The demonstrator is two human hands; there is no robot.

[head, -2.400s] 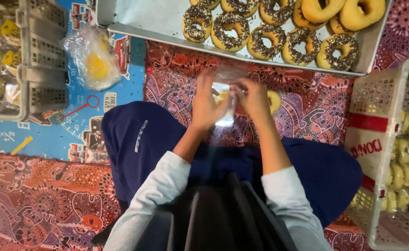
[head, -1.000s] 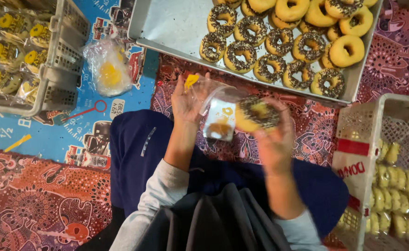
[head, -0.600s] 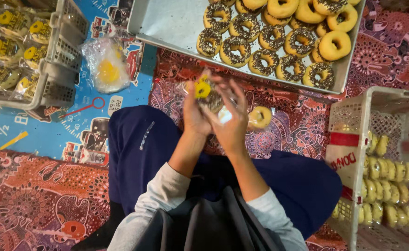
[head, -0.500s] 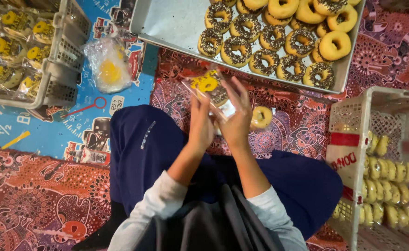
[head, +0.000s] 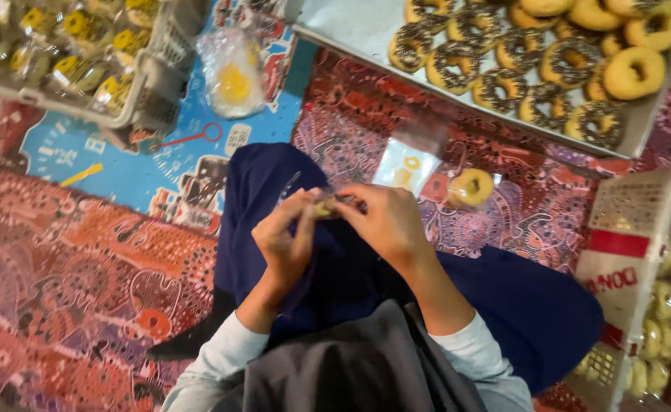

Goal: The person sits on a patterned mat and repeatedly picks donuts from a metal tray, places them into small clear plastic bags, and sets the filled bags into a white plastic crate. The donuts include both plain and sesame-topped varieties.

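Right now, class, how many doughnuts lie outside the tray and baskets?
2. The bagged doughnut is on the blue mat; the other doughnut lies on the red cloth beyond the right hand, which may hide more.

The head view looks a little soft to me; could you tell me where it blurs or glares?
In the head view, both hands, the left hand and right hand, are motion-smeared, so the small yellowish item pinched between them is unclear; the silver metal tray of ring doughnuts shows mild glare on its bare part; the white plastic basket blurs at the edge.
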